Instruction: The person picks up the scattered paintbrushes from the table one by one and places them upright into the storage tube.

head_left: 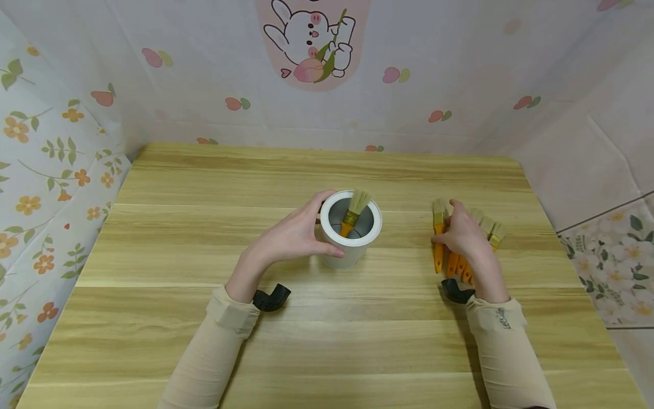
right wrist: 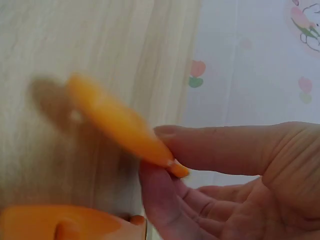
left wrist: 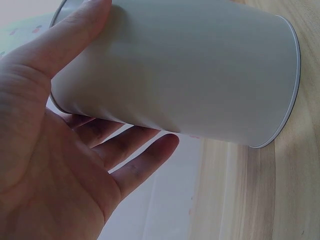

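Note:
My left hand [head_left: 292, 234] grips a white metal can [head_left: 343, 261] standing on the table, thumb on the near side and fingers round the far side. In the left wrist view the can's plain wall [left wrist: 200, 75] fills the upper part. One paintbrush [head_left: 357, 203] stands in the can, bristles up above the rim. On the right, my right hand [head_left: 466, 234] pinches another paintbrush [head_left: 438, 260] between thumb and fingers. Its orange handle [right wrist: 117, 122] is tilted and blurred in the right wrist view. Several more paintbrushes [head_left: 494, 234] lie beside and partly under this hand.
The wooden table [head_left: 327, 352] reaches to a white patterned cloth backdrop [head_left: 204, 74] behind it. A flowered cloth [head_left: 46, 193] hangs along the left side. Black wrist mounts [head_left: 272, 297] sit on both forearms.

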